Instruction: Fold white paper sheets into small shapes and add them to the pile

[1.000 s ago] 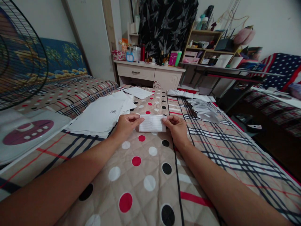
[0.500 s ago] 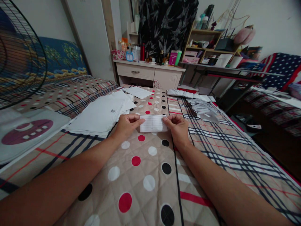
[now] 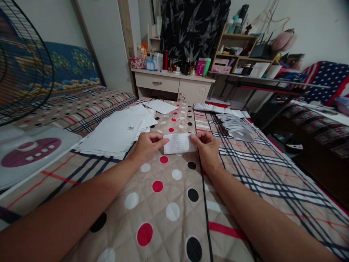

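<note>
Between my two hands is a small folded piece of lined paper (image 3: 179, 143), white with fine rules across it. My left hand (image 3: 149, 145) pinches its left end between thumb and fingers. At the other end, my right hand (image 3: 207, 147) grips the paper's upper right corner the same way. Both hands are low over the quilted, polka-dot bedspread (image 3: 163, 203). A loose stack of white paper sheets (image 3: 111, 131) lies beyond my left hand, with a dark written mark on the top sheet. Past my right hand lies a pile of folded papers (image 3: 236, 127).
One white sheet (image 3: 161, 106) lies apart near the stack. A long row of folded papers (image 3: 218, 109) sits at the bed's far right. The fan (image 3: 24, 65) stands at the left, its base (image 3: 35, 153) beside the bed's sheets. A drawer cabinet (image 3: 160, 84) closes off the far end.
The folded paper and both hands have shifted very slightly to the right. The hold at each end is the same.
</note>
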The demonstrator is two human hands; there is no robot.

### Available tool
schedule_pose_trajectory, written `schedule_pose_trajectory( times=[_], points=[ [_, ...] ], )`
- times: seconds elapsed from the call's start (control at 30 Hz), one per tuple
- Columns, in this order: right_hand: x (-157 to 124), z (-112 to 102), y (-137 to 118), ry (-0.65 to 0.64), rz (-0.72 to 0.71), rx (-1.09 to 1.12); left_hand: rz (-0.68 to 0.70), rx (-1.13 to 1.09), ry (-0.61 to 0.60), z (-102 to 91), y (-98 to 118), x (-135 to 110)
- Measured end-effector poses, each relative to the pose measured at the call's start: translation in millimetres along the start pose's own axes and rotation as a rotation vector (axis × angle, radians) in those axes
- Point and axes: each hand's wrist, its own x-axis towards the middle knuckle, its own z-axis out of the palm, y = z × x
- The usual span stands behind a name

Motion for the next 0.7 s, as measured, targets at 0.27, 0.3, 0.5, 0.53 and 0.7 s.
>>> schedule_pose_trajectory(
  times=[0.27, 0.3, 0.5, 0.53, 0.7],
  points=[
    [-1.2, 0.3, -2.0, 0.034, -0.01, 0.028, -0.015, -0.001, -0.025, -0.6, 2.4, -0.9],
    [-1.1, 0.4, -1.9, 0.038, -0.013, 0.023, -0.021, -0.005, -0.029, -0.5, 2.8, -0.9],
    [1.3, -0.1, 1.0, 0.048, -0.03, 0.012, -0.04, -0.011, -0.051, -0.2, 3.1, -0.8],
    [1.5, -0.2, 1.4, 0.048, -0.035, 0.007, -0.043, -0.016, -0.053, -0.2, 3.0, -0.9],
    [0.9, -0.6, 1.5, 0.061, -0.039, 0.007, -0.059, -0.037, -0.056, -0.1, 3.8, -1.3]
  ],
)
